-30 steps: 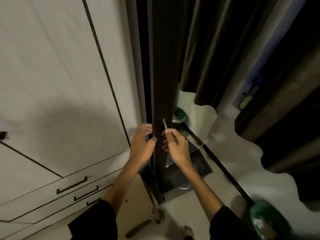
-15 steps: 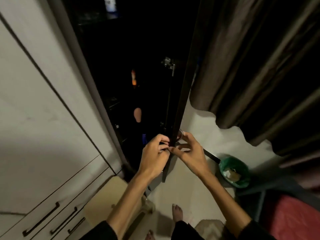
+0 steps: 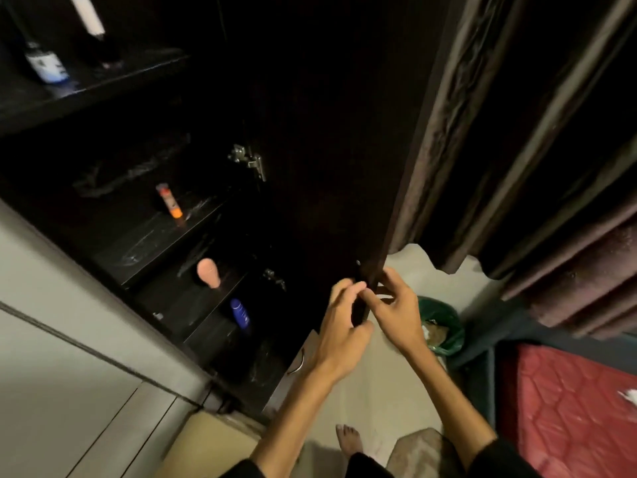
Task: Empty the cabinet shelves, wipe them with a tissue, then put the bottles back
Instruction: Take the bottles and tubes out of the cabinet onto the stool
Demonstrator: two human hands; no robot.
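Note:
The dark cabinet door (image 3: pixel 344 167) stands swung open. My left hand (image 3: pixel 341 322) and my right hand (image 3: pixel 396 310) both grip its free edge low down, left on the inner side, right on the outer side. Inside, dark shelves (image 3: pixel 162 232) hold bottles: a white-labelled bottle (image 3: pixel 46 65) and a tall white-topped one (image 3: pixel 91 19) on the top shelf, an orange tube (image 3: pixel 169 201) on the middle shelf, a peach-coloured bottle (image 3: pixel 208 272) below it, and a blue bottle (image 3: pixel 240 312) lower still. No tissue shows.
White wardrobe doors and drawers (image 3: pixel 69 339) lie to the left. Dark curtains (image 3: pixel 517 150) hang right of the door. A green bin (image 3: pixel 441 326) sits on the floor behind my right hand. A red mattress (image 3: pixel 568 408) is at the lower right. My foot (image 3: pixel 348 439) is below.
The cabinet door has swung from nearly closed to wide open, showing the shelves and bottles. Both hands stayed on the door's edge and moved right with it.

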